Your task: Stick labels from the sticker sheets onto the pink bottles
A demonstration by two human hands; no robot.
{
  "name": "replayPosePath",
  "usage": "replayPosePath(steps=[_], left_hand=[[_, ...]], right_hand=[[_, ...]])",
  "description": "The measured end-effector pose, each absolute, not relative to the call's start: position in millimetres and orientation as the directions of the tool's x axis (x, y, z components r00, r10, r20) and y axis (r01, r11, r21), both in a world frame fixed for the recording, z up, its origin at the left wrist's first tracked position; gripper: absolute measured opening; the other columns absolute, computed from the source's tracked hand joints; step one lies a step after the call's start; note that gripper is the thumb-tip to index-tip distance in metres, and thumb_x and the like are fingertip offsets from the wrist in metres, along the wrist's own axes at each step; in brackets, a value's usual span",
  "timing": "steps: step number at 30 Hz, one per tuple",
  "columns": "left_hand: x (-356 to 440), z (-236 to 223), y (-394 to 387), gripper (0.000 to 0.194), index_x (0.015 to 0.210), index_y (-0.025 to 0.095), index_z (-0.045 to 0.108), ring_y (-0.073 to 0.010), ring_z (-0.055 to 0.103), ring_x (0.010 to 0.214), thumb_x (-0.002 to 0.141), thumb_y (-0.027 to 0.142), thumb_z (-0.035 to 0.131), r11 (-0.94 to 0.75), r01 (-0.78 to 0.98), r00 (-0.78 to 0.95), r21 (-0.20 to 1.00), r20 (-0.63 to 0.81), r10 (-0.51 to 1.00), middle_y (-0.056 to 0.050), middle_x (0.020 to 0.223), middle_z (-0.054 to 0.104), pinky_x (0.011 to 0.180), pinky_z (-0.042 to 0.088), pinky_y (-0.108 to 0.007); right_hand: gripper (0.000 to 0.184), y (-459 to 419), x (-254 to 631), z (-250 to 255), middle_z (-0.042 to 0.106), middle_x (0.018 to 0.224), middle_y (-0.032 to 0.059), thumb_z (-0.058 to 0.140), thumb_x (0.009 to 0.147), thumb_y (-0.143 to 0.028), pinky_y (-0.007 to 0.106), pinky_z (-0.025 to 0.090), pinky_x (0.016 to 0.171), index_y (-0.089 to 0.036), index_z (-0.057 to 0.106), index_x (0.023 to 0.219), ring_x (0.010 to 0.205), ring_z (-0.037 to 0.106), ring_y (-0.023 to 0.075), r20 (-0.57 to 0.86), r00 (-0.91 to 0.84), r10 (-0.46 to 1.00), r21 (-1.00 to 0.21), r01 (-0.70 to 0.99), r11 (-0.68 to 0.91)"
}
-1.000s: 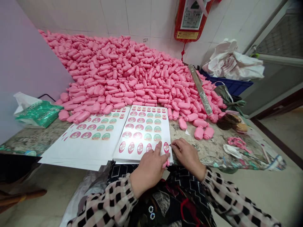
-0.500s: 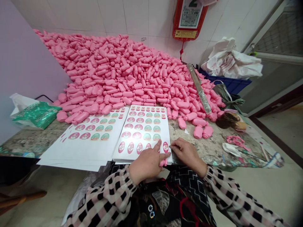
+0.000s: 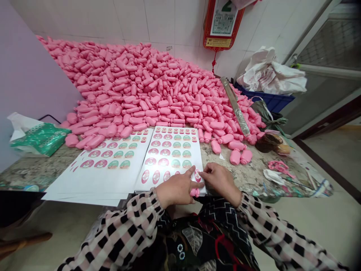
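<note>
**Finger Configuration, Both Hands**

The left hand is partly closed: its lower fingers curl around a small pink moulded piece at the lower edge of the sheet, and the extended forefinger rests on the sheet's surface. The right hand is curved, with thumb and forefinger tips close together at a pink-and-white oval sticker; whether they grip it cannot be determined. Both hands lie over a white rectangular sheet of printed oval stickers on a mottled stone tabletop. A second white stack of sticker sheets lies just to the left, overlapped by the first. Beyond them, a large heap of pink capsule-shaped plastic pieces slopes up against a white tiled wall.
</note>
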State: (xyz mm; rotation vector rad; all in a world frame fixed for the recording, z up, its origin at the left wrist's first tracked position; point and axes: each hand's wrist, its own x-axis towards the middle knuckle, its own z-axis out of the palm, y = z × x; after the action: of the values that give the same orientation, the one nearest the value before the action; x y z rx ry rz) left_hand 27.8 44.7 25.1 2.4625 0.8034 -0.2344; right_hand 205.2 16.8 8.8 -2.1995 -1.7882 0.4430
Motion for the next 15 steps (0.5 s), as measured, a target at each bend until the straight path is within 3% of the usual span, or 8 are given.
replayPosePath(steps=[5, 15], left_hand=[[28.7, 26.6, 42.0, 0.063, 0.129, 0.042, 0.046, -0.0314, 0.059, 0.100, 0.069, 0.037, 0.064, -0.693, 0.589, 0.808, 0.416, -0.303, 0.506, -0.009, 0.153, 0.009, 0.080, 0.045, -0.044], [30.0, 23.9, 38.7, 0.058, 0.126, 0.043, 0.048, -0.0304, 0.059, 0.099, 0.070, 0.040, 0.061, -0.707, 0.596, 0.803, 0.380, -0.284, 0.525, -0.006, 0.152, 0.013, 0.081, 0.045, -0.045]], right_hand=[[0.020, 17.1, 200.7, 17.2, 0.063, 0.071, -0.0011, 0.059, 0.075, -0.039, 0.026, 0.022, 0.052, -0.022, 0.061, 0.065, 0.062, 0.051, 0.0128, 0.005, 0.165, 0.986, -0.319, 0.935, -0.155], [0.020, 18.1, 201.2, 17.4, 0.063, 0.073, -0.0001, 0.059, 0.076, -0.039, 0.026, 0.021, 0.051, -0.022, 0.062, 0.066, 0.063, 0.052, 0.0130, 0.015, 0.153, 0.988, -0.294, 0.945, -0.142]])
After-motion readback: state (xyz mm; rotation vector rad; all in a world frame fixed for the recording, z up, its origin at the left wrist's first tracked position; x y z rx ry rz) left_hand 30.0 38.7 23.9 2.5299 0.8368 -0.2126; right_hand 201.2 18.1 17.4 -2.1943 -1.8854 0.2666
